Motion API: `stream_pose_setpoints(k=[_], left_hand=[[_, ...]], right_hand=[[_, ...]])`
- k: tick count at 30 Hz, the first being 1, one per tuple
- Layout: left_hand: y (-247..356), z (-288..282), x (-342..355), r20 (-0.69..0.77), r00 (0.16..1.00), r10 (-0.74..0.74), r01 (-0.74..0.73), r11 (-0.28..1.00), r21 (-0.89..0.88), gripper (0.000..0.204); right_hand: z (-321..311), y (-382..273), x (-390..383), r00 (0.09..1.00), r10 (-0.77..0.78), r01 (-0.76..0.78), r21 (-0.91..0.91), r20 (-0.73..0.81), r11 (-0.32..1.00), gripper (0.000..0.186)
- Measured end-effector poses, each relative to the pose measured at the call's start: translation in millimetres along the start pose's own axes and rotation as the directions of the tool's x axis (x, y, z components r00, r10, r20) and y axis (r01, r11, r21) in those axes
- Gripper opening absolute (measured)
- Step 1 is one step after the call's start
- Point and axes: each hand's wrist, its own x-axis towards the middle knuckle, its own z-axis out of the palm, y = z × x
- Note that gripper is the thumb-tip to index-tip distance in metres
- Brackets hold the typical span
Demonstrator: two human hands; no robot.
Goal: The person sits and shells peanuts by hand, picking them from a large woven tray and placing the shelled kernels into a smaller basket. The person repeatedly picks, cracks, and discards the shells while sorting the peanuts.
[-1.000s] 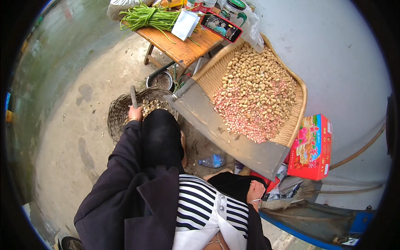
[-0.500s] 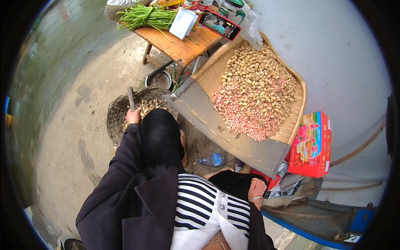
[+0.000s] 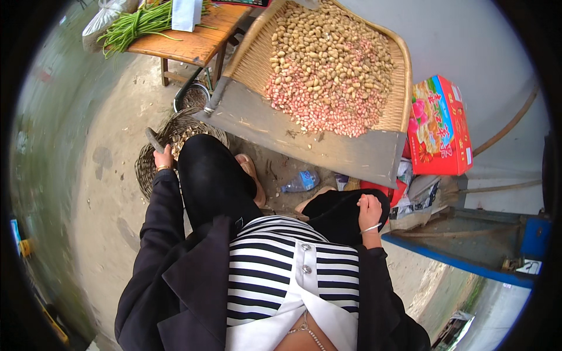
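Note:
My left hand (image 3: 164, 157) is closed round the handle (image 3: 154, 140) of a woven wicker basket (image 3: 144, 171). Peanut shells (image 3: 178, 138) lie in the basket, partly hidden behind my left knee. My right hand (image 3: 369, 212) rests by my right knee with its fingers curled in; whatever it holds, if anything, is hidden. In front of me a large woven winnowing basket (image 3: 407, 64) carries unshelled peanuts (image 3: 328, 41) toward its far side. Shelled pink peanuts (image 3: 333, 111) are spread toward its flat near lip (image 3: 298, 143).
A wooden table (image 3: 187, 48) at the far left bears green stalks (image 3: 140, 26) and a white paper packet (image 3: 186, 14). Below it stands a metal bowl (image 3: 196, 98). A plastic bottle (image 3: 300, 182) lies between my feet. To the right are a red box (image 3: 440, 126) and a blue-edged cart (image 3: 468, 260).
My view has shifted, so the table and winnowing basket sit higher and further left. My left hand still grips the basket handle, and my right hand stays curled by my knee.

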Motion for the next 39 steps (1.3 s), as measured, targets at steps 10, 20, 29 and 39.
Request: stream_pose_setpoints(k=[10,20,29,39], left_hand=[[37,-43,-42,-0.157,0.925,0.347,-0.346,0.938,0.035,0.037],[295,-14,-201,0.146,0.714,0.685,-0.370,0.546,-0.751,0.019],[317,-78,-159,-0.235,0.684,0.691,-0.394,0.078,-0.916,0.029],[292,-35,-187,0.285,0.738,0.612,-0.099,0.516,-0.851,0.024]], right_hand=[[31,-22,56,0.984,0.181,-0.147,0.539,-0.010,0.830,0.009],[88,-87,238,0.965,-0.252,0.258,0.420,-0.071,0.870,0.017],[147,-108,293,0.939,-0.257,0.297,-0.164,0.228,0.941,0.037],[139,-108,285,0.977,-0.129,0.040,0.446,0.171,0.894,0.022]])
